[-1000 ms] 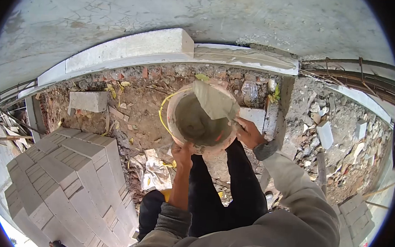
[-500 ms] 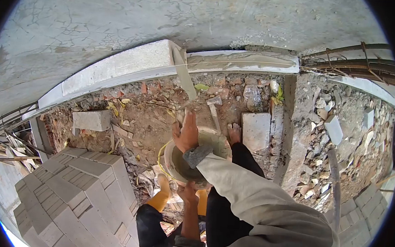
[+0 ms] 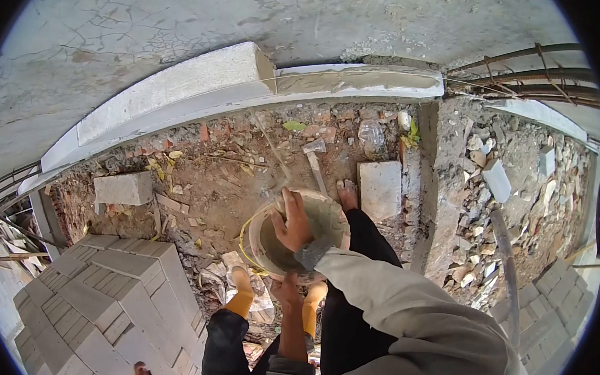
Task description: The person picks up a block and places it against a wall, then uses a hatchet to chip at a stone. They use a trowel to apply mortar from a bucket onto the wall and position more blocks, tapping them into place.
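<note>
A round bucket [image 3: 332, 220] stands on the dirt below me, with grey wet material inside it. My left hand [image 3: 287, 290] is closed on its near rim. My right hand [image 3: 294, 221] is over the bucket opening, its fingers wrapped round what looks like the handle of a trowel [image 3: 270, 144]. The trowel's thin blade points up and left toward the wall and appears nearly edge-on and blurred. Ahead lies a low course of pale blocks [image 3: 175, 94]. Grey mortar [image 3: 354, 83] is spread along its right part, beside the end of a raised block.
A stack of grey blocks [image 3: 94, 298] stands at lower left, with another person's hand [image 3: 143, 372] near it. Loose blocks [image 3: 123, 188] [image 3: 380, 189] lie on the soil. Steel bars [image 3: 533, 81] project at upper right, above rubble [image 3: 490, 220]. A string [image 3: 362, 71] runs along the course.
My right hand and the trowel have drawn back from the block's end toward the bucket. The blade has turned from broad to thin. A hand has appeared at lower left.
</note>
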Available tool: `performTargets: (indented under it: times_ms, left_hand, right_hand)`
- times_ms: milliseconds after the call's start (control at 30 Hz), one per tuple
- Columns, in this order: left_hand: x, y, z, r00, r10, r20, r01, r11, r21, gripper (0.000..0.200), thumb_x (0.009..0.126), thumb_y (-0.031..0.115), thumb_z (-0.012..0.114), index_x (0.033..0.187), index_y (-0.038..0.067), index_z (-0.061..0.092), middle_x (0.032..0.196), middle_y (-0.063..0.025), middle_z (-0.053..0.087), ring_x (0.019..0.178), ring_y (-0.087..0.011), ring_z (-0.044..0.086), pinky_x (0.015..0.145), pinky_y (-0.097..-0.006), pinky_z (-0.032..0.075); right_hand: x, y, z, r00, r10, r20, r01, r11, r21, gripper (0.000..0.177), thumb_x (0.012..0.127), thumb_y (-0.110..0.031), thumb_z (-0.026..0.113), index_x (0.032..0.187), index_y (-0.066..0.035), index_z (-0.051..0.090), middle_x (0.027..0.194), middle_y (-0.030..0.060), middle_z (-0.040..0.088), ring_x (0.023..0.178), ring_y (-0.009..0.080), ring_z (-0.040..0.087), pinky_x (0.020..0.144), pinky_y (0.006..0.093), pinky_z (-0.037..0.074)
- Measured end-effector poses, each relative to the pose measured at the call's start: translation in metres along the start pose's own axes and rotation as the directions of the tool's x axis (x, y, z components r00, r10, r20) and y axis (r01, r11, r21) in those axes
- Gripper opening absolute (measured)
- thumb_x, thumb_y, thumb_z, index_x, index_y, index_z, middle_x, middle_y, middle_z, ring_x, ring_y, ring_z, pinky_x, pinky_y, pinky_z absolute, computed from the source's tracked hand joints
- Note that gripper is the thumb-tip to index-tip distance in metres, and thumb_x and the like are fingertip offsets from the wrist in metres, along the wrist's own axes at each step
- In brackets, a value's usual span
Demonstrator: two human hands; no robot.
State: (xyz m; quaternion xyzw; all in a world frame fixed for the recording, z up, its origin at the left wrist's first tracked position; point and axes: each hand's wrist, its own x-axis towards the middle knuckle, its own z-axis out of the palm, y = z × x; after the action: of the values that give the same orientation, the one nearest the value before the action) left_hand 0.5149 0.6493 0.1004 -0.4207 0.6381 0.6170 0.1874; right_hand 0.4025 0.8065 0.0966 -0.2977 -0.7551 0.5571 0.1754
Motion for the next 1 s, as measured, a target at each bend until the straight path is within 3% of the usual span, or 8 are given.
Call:
performTargets:
  times_ms: [100,267,400,533,600,700,800,1000]
  left_hand:
    - [0.009,-0.001,-0.006,0.997,-0.008,0.074,0.001,0.996,0.093,0.018,0.081,-0.002,0.068,0.098,0.002,0.064,0.088,-0.0045,0.067,0.068,-0.0136,0.063,0.055,-0.0277,0.049]
    - [-0.003,0.008,0.022,0.973,0.165,0.164,-0.199,0.956,0.216,0.009,0.074,-0.002,0.066,0.083,-0.004,0.063,0.080,-0.0038,0.066,0.068,-0.0140,0.058,0.067,-0.0295,0.048]
    - [-0.022,0.046,0.051,0.928,0.232,0.293,-0.347,0.825,0.446,0.010,0.075,0.002,0.066,0.067,-0.001,0.060,0.065,-0.0010,0.060,0.062,-0.0099,0.055,0.059,-0.0275,0.043]
    - [-0.044,0.080,0.095,0.878,0.275,0.392,-0.424,0.825,0.372,0.015,0.077,0.002,0.065,0.064,0.001,0.058,0.061,0.0017,0.057,0.057,-0.0061,0.050,0.052,-0.0268,0.038]
    - [-0.049,0.083,0.114,0.844,0.323,0.428,-0.475,0.820,0.319,0.016,0.079,0.001,0.063,0.064,0.002,0.057,0.060,0.0031,0.055,0.057,-0.0044,0.048,0.051,-0.0261,0.036]
    - [-0.050,0.078,0.134,0.810,0.319,0.492,-0.488,0.832,0.264,0.015,0.079,0.000,0.062,0.066,0.002,0.056,0.061,0.0051,0.053,0.058,-0.0039,0.045,0.051,-0.0257,0.036]
    - [-0.058,0.073,0.140,0.840,0.292,0.457,-0.431,0.871,0.235,0.009,0.079,-0.001,0.061,0.071,0.000,0.060,0.064,0.0025,0.057,0.058,-0.0056,0.050,0.052,-0.0252,0.039]
    - [-0.065,0.039,0.143,0.942,0.163,0.292,-0.184,0.982,0.044,0.012,0.082,-0.002,0.061,0.092,-0.002,0.067,0.079,-0.0047,0.067,0.061,-0.0111,0.060,0.054,-0.0276,0.047]
  right_hand:
    - [-0.045,-0.003,-0.091,0.956,0.066,0.284,-0.067,0.998,-0.008,0.058,0.089,-0.021,0.062,0.137,0.004,0.041,0.118,0.0303,0.055,0.113,0.0499,0.054,0.092,0.0477,0.048]
    - [-0.037,-0.018,-0.207,0.501,0.503,0.704,0.084,0.781,-0.618,0.039,0.081,-0.016,0.064,0.114,0.005,0.061,0.105,0.0272,0.063,0.092,0.0415,0.066,0.080,0.0470,0.055]
    - [-0.049,0.058,-0.200,0.729,0.215,0.650,0.449,0.566,-0.691,0.039,0.071,-0.015,0.068,0.107,-0.002,0.069,0.088,0.0170,0.069,0.085,0.0344,0.069,0.069,0.0463,0.058]
    - [-0.028,0.048,-0.213,0.443,0.335,0.832,0.532,0.648,-0.544,0.037,0.076,-0.009,0.064,0.112,-0.004,0.069,0.096,0.0186,0.070,0.091,0.0323,0.069,0.071,0.0460,0.058]
    - [-0.016,0.025,-0.217,0.319,0.497,0.807,0.441,0.676,-0.590,0.036,0.080,-0.008,0.062,0.115,-0.005,0.068,0.099,0.0173,0.070,0.093,0.0288,0.070,0.073,0.0437,0.058]
    - [0.022,-0.036,-0.258,0.394,0.621,0.677,-0.421,0.777,-0.468,0.039,0.085,-0.015,0.063,0.121,-0.002,0.065,0.102,0.0133,0.070,0.096,0.0217,0.069,0.071,0.0396,0.058]
    - [0.032,0.025,-0.299,0.181,0.281,0.943,-0.758,0.650,-0.048,0.050,0.085,-0.023,0.068,0.127,0.001,0.059,0.099,0.0102,0.067,0.085,0.0174,0.068,0.064,0.0359,0.057]
    - [0.047,0.018,-0.341,0.344,0.212,0.915,-0.860,0.462,0.216,0.061,0.083,-0.029,0.069,0.131,0.005,0.053,0.093,0.0102,0.062,0.062,0.0173,0.062,0.053,0.0311,0.052]
